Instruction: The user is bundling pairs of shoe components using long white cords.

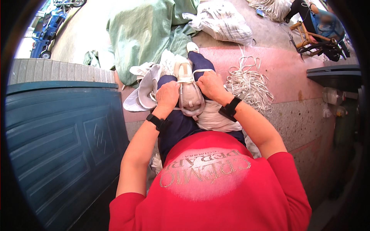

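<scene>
Between the knees, a beige shoe (191, 98) is held over the lap, its rounded end turned toward the red shirt (231, 192). A pale lace (187, 81) is passed across the top of the shoe and is drawn out to either side. At the shoe's left side, the left hand (167, 94) is closed, its fingers curled together and clamped on the lace. On the other side, the right hand (213, 85) is likewise closed on the lace, a length of which is looped out above the knuckles. Exactly how the fingertips are placed cannot be told. A dark band is worn on each wrist.

Just left of the left hand, pale shoe pieces (144, 94) are bunched together. To the right of the right hand, a tangled heap of white laces (249, 84) is spread on the floor (296, 75). Farther off, a green sheet (140, 36) is draped beside a filled whitish plastic bag (223, 25). The left side is bounded by a blue panelled door (61, 142). At upper right, another person (327, 25) is seen near a wooden frame (307, 34).
</scene>
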A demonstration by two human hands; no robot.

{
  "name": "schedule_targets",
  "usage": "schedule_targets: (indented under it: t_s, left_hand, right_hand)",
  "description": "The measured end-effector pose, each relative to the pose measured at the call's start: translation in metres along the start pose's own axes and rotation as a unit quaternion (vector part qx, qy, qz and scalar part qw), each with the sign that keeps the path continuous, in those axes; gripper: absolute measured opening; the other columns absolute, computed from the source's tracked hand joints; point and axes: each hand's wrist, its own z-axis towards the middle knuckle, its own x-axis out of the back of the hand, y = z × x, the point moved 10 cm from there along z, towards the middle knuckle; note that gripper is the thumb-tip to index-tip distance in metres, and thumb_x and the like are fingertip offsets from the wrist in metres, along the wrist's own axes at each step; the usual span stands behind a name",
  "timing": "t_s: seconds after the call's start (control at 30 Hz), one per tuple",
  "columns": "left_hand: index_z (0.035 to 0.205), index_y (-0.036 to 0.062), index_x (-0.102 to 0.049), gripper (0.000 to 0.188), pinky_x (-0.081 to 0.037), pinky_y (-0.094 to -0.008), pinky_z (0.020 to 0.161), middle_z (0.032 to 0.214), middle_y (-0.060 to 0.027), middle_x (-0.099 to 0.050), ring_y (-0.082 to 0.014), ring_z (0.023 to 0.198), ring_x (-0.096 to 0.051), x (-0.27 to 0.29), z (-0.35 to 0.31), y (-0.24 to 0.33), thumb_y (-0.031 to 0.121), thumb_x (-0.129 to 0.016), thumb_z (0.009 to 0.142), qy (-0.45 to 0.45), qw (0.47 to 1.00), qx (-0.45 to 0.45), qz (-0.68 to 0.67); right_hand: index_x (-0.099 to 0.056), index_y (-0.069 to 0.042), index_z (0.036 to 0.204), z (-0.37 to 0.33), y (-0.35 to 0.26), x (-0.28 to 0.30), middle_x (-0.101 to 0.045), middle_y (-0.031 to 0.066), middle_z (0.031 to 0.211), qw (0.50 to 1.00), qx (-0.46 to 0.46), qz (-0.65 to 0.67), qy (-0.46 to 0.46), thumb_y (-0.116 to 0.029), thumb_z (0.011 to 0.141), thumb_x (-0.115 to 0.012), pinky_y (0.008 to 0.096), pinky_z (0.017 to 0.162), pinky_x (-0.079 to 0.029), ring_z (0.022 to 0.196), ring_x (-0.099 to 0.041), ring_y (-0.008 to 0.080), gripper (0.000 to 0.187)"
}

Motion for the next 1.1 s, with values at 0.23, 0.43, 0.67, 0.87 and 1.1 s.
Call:
schedule_targets:
  t_s: [0.23,0.43,0.67,0.87,1.1]
  left_hand:
    - [0.074,0.0062,-0.061,0.025,-0.042,-0.0446,0.065,0.076,-0.0098,-0.059,-0.0292,0.085,-0.051,0.015,-0.021,0.032,0.032,-0.06,0.074,0.019,0.99,-0.068,0.122]
    - [0.077,0.005,-0.062,0.02,-0.045,-0.0434,0.068,0.077,-0.0129,-0.06,-0.0328,0.076,-0.054,0.021,-0.001,0.033,0.024,-0.055,0.077,-0.016,0.994,-0.089,0.068]
    - [0.101,0.0004,-0.057,0.036,-0.044,-0.0389,0.079,0.097,-0.0211,-0.059,-0.031,0.095,-0.056,-0.037,0.078,0.057,0.017,-0.062,0.07,-0.154,0.979,-0.059,-0.121]
    - [0.11,-0.0022,-0.05,0.05,-0.044,-0.0324,0.052,0.082,-0.0157,-0.059,-0.0237,0.06,-0.056,-0.059,0.085,0.055,0.004,-0.061,0.061,-0.244,0.948,-0.017,-0.205]
    - [0.115,-0.0004,-0.046,0.046,-0.029,-0.023,0.031,0.063,-0.0066,-0.053,-0.0085,0.037,-0.04,-0.035,0.072,0.04,0.01,-0.06,0.072,-0.274,0.87,0.153,-0.381]
  right_hand:
    - [-0.064,-0.007,0.074,-0.008,-0.018,0.004,-0.054,0.0087,0.082,0.999,0.047,-0.024,-0.013,-0.033,0.078,-0.054,0.0432,0.071,-0.036,0.086,-0.049,0.0254,0.028]
    - [-0.064,-0.008,0.075,-0.012,-0.001,0.003,-0.056,0.0065,0.08,0.997,0.026,0.061,0.043,-0.024,0.075,-0.053,0.0432,0.07,-0.037,0.084,-0.05,0.0249,0.019]
    - [-0.059,-0.007,0.076,-0.01,-0.009,0.007,-0.057,0.011,0.066,0.983,0.04,0.141,0.107,-0.011,0.073,-0.053,0.0402,0.06,-0.042,0.065,-0.055,0.029,0.007]
    - [-0.057,-0.009,0.072,-0.011,-0.044,0.005,-0.059,0.0043,0.068,0.982,0.149,-0.053,0.099,-0.012,0.065,-0.057,0.0322,0.064,-0.041,0.073,-0.056,0.0203,0.008]
    - [-0.057,-0.011,0.066,-0.009,-0.05,-0.007,-0.058,0.0041,0.064,0.965,0.214,-0.137,0.063,-0.015,0.067,-0.054,0.0319,0.061,-0.04,0.068,-0.056,0.019,0.005]
